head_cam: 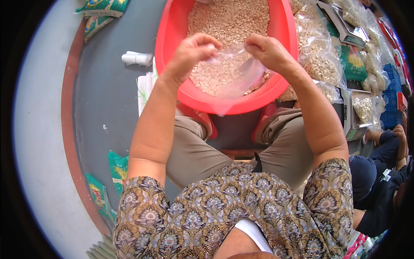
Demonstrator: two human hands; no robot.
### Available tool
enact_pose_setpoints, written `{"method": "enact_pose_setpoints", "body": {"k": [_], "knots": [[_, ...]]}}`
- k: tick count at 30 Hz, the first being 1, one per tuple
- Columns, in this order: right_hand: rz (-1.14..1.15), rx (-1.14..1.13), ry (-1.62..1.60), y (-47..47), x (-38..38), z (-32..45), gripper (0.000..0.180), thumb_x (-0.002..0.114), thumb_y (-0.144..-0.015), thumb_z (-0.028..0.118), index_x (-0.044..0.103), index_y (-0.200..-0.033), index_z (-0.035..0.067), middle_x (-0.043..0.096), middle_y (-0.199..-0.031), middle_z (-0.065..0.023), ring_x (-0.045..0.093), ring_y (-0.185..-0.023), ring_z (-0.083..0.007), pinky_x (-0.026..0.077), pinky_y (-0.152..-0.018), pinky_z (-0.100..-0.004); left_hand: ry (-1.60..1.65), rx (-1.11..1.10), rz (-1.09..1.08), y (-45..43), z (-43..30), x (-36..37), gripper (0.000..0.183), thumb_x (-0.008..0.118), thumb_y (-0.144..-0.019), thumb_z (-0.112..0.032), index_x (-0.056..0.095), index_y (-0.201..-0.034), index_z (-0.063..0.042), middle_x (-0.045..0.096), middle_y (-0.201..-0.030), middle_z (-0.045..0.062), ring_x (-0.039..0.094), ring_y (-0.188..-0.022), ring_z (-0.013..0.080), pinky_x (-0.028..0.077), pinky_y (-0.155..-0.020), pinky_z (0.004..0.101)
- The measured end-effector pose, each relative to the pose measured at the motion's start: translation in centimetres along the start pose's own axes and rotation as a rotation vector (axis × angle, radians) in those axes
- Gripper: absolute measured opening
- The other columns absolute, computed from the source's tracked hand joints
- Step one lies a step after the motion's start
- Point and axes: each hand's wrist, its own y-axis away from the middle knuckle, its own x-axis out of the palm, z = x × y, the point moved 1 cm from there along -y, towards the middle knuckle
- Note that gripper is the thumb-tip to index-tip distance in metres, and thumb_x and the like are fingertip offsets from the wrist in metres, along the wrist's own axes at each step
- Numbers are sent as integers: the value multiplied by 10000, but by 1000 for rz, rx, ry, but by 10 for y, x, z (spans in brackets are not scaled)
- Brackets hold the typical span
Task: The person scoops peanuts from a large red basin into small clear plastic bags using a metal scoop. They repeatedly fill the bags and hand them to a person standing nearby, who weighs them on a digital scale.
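An empty clear plastic bag (237,73) hangs between my hands above a red plastic tub (226,105). My right hand (270,51) pinches its upper edge between thumb and fingers. At the bag's other top corner is my left hand (197,50), blurred, its thumb and fingers bent; whether it grips the film cannot be made out. Pale, flat seeds (228,19) fill much of the tub. Part of a metal scoop (206,1) shows at the top edge of the view, and something dark and grey shows through the bag.
Filled clear bags (320,68) line the tub's right side, beside weighing scales (352,113) and a blue crate (391,94). Rolls of plastic bags (137,58) lie left. Green printed bags (103,8) rest on the floor. Another person (372,174) sits at right.
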Motion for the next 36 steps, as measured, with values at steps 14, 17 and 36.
{"method": "enact_pose_setpoints", "body": {"k": [14,17,36], "knots": [[-450,-167,96,2,-20,15,183,581,-774,199,572,-823,23,593,-736,-118,570,-627,-235,453,-573,-306,-48,-186,-208,-2,27,16,207,639,-754,-175,504,-617,-98,461,-534,-27,372,-415,43,278,-370,197],[87,344,-415,13,-14,27,261,542,-818,268,577,-845,10,587,-749,-78,563,-618,-152,452,-550,-274,251,-181,-122,1,11,15,188,639,-764,-201,520,-661,-99,446,-530,-42,358,-414,25,257,-361,177],[-80,572,-913,16,40,-57,88,518,-788,99,521,-776,12,556,-646,-71,538,-513,-142,443,-482,-257,950,236,-380,3,18,-63,98,484,-753,18,522,-818,-46,585,-692,124,584,-654,251,494,-633,437]]}}
